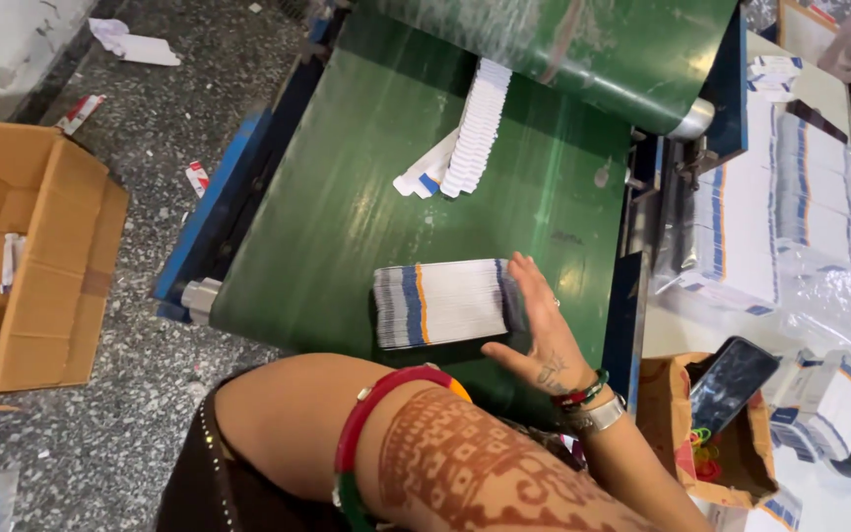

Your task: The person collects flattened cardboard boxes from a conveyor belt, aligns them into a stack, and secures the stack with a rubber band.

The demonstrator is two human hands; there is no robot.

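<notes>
right hand [541,330] flat, fingers spread against the carton stack [442,302]; left hand hidden, its grip untellable

Glossy green conveyor belt [347,217], smooth w/ scuffs. Flat carton stack [442,303]: matt white paperboard (blue/orange print). Box [41,256] is dull brown corrugated cardboard. Floor [150,118]: rough speckled stone. Roller [693,118] looks like shiny metal.
</notes>
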